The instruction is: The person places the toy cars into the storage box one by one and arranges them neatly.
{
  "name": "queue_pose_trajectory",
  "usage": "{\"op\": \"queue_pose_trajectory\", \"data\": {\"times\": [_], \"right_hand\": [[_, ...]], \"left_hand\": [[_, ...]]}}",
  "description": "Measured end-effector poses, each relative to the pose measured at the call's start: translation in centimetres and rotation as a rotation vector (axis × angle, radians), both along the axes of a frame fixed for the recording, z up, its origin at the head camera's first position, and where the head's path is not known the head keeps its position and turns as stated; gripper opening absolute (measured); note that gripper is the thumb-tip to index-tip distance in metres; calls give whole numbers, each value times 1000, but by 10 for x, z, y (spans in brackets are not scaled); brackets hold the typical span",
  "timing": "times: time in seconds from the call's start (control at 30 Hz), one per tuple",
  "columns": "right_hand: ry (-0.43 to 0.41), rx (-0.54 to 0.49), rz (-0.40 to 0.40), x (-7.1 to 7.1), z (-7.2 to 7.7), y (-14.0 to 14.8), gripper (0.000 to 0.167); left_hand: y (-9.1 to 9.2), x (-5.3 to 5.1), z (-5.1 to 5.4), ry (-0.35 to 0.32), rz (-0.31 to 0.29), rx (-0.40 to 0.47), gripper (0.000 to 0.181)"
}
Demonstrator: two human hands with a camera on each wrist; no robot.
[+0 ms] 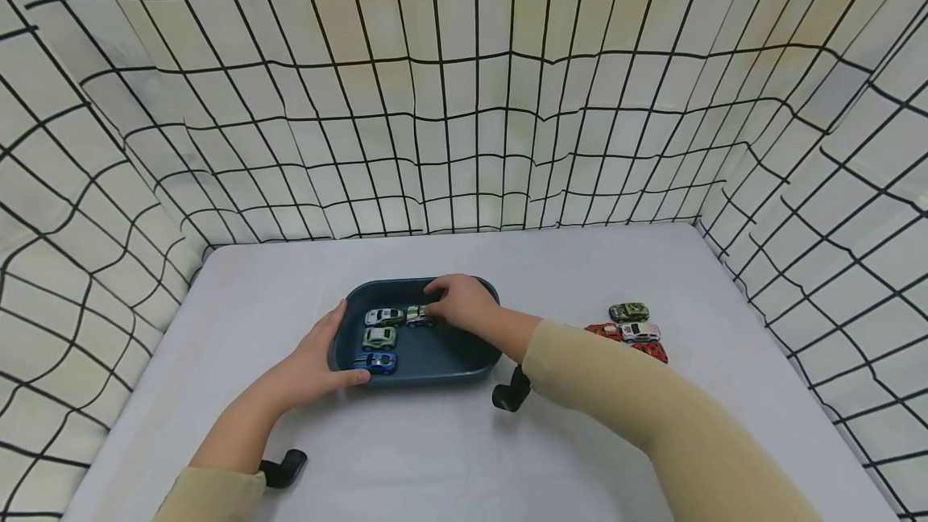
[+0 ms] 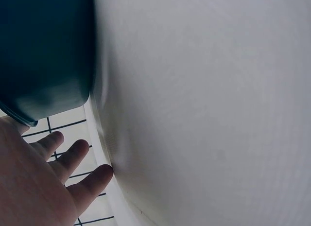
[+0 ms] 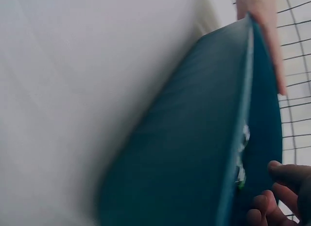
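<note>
A dark teal tray rests on the white table with small toy cars inside. A white toy car, a pale green one and a blue one stand at its left side. My right hand reaches over the tray, fingertips close by a white-and-green toy car. In the right wrist view its thumb and fingers are apart, with nothing visible between them. My left hand rests against the tray's left end, thumb at the near rim; its other fingers extend fairly straight outside.
Right of the tray, a camouflage-green toy car, a white one and red ones sit close together, partly behind my right sleeve. White cloth walls with a black grid enclose the table.
</note>
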State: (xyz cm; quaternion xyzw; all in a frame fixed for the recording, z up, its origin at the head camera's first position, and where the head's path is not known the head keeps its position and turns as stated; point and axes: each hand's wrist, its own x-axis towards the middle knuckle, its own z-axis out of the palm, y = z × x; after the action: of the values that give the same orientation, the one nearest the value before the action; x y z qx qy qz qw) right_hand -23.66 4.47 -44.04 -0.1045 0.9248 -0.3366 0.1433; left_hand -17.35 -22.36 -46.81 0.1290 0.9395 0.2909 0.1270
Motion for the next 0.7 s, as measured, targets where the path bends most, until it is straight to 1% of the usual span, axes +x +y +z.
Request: {"op": "queue_pose_trajectory", "data": {"times": [0.17, 0.33, 0.4, 0.53, 0.63, 0.7], "right_hand": [[10, -55, 31, 4, 10, 9, 37], [36, -89, 50, 5, 20, 29, 36], [43, -85, 46, 6, 23, 41, 37], [34, -69, 6, 6, 28, 70, 38], [22, -72, -27, 6, 28, 95, 39], [19, -82, -35, 7, 26, 114, 39]], "left_hand": [[-1, 1, -1, -6, 4, 6, 125], [-2, 2, -4, -5, 1, 6, 125], [-2, 2, -5, -6, -2, 11, 125], [-2, 1, -5, -7, -6, 17, 125], [-2, 0, -5, -7, -3, 15, 125], [-3, 0, -4, -8, -1, 13, 125]]}}
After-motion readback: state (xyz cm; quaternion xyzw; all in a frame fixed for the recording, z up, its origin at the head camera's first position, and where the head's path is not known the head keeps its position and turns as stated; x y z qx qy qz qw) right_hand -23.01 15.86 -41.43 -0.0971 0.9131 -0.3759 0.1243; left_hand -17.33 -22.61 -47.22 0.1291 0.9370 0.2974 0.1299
